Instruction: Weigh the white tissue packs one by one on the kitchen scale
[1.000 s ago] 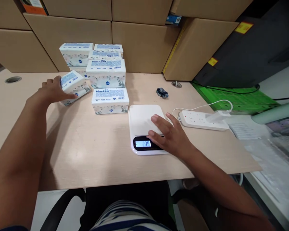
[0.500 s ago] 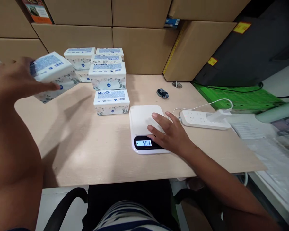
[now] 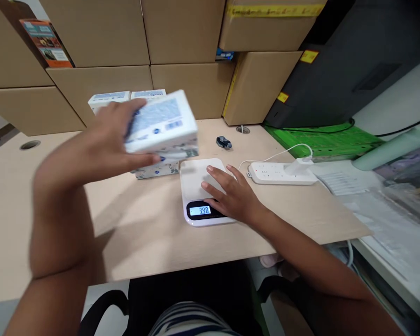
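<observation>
My left hand (image 3: 108,140) grips a white tissue pack (image 3: 164,123) with blue print, lifted above the table and slightly tilted. Behind it other tissue packs (image 3: 108,97) are partly covered by the hand and the held pack. One lower pack (image 3: 157,171) shows only its flowered front, close to the left side of the scale. My right hand (image 3: 231,191) rests with fingers spread on the white kitchen scale (image 3: 196,175). The scale's lit display (image 3: 200,210) appears to read 3.98.
Cardboard boxes (image 3: 192,88) are stacked along the back. Right of the scale lies a white power strip (image 3: 280,172) with a plugged-in adapter and cable. A small dark strap-like object (image 3: 224,142) sits behind the scale. A green board (image 3: 308,140) and a dark case (image 3: 343,79) stand farther right.
My left hand has carried the tissue pack rightward, from the left side to in front of the other packs. The view has shifted. The display went from about 5.07 to 3.98.
</observation>
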`<state>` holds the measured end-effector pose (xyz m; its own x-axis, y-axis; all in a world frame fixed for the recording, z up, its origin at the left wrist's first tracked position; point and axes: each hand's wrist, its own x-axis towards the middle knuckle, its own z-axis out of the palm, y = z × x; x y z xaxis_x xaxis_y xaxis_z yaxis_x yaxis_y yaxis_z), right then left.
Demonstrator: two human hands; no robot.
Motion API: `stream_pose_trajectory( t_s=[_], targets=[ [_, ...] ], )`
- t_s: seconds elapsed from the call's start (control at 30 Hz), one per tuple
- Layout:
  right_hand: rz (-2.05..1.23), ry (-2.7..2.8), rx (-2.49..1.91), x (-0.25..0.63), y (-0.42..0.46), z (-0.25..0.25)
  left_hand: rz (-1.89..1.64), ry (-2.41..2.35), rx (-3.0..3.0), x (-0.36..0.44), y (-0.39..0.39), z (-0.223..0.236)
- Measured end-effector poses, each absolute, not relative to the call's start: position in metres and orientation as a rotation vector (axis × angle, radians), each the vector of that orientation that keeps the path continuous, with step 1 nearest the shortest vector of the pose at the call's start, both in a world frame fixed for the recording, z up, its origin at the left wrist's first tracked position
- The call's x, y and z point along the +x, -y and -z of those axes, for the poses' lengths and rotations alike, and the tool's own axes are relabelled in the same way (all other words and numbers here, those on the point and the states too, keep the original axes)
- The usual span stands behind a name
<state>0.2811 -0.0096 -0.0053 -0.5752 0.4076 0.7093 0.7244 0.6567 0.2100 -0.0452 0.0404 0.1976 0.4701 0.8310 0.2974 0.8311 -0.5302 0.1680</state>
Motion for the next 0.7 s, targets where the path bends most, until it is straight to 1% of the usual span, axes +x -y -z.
stream_pose_trajectory(
  t_s=[0.1, 0.17, 0.23, 0.33, 0.4, 0.47, 0.57, 0.7],
  targets=[
    [0.691, 2.22, -0.873, 0.278, 0.008, 0.007, 0.432, 1.514, -2.719, 0.011, -0.055, -0.184],
    [0.732, 2.204, -0.877, 0.277, 0.008, 0.009, 0.408, 1.438, -2.757, 0.047, -0.062, -0.174],
    [0.762, 2.192, -0.884, 0.277, 0.008, 0.011, 0.293, 1.354, -2.817, 0.075, -0.064, -0.162],
    [0.833, 2.095, -0.849, 0.281, 0.01, 0.014, -0.016, 1.327, -2.94, 0.093, -0.06, -0.147],
    [0.835, 1.976, -0.869, 0.286, 0.012, 0.016, -0.144, 1.39, -2.986, 0.093, -0.057, -0.141],
    [0.728, 1.884, -0.964, 0.292, 0.012, 0.015, -0.181, 1.451, -2.984, 0.09, -0.054, -0.139],
    [0.485, 1.806, -1.112, 0.301, 0.01, 0.01, -0.221, 1.45, -2.979, 0.086, -0.053, -0.141],
    [0.213, 1.818, -1.09, 0.31, -0.002, 0.007, -0.224, 1.439, -3.001, 0.085, -0.055, -0.145]
  ],
)
